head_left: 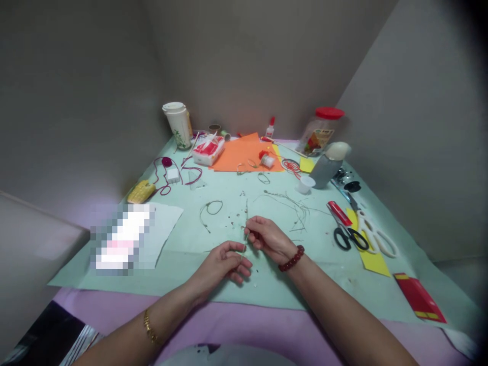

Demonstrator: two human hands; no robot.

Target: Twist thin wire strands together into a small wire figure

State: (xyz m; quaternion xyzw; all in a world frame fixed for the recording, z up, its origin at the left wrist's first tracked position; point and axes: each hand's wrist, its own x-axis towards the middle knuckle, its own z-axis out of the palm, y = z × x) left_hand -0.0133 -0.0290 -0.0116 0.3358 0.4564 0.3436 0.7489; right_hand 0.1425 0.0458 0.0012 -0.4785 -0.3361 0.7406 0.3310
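Note:
Between my two hands runs a thin greenish cord [244, 248], held near the front middle of the table. My left hand [224, 263] pinches its lower part between thumb and forefinger, the other fingers loosely curled. Higher up, my right hand [263, 235] grips the cord with its fingertips closed. Small beads or bits [237, 218] lie scattered just beyond my fingers. A looped cord [214, 207] rests to the left of them, and a bundle of thin cords [301, 206] spreads out to the right.
At right lie black-handled scissors [345, 238], white-handled scissors [368, 229] and a red packet [419, 297]. A grey bottle [327, 170], small plastic cup [305, 185] and red-lidded jar [318, 133] stand behind. Orange paper [236, 155], a tissue pack [208, 151] and a white cup [179, 127] are at the back.

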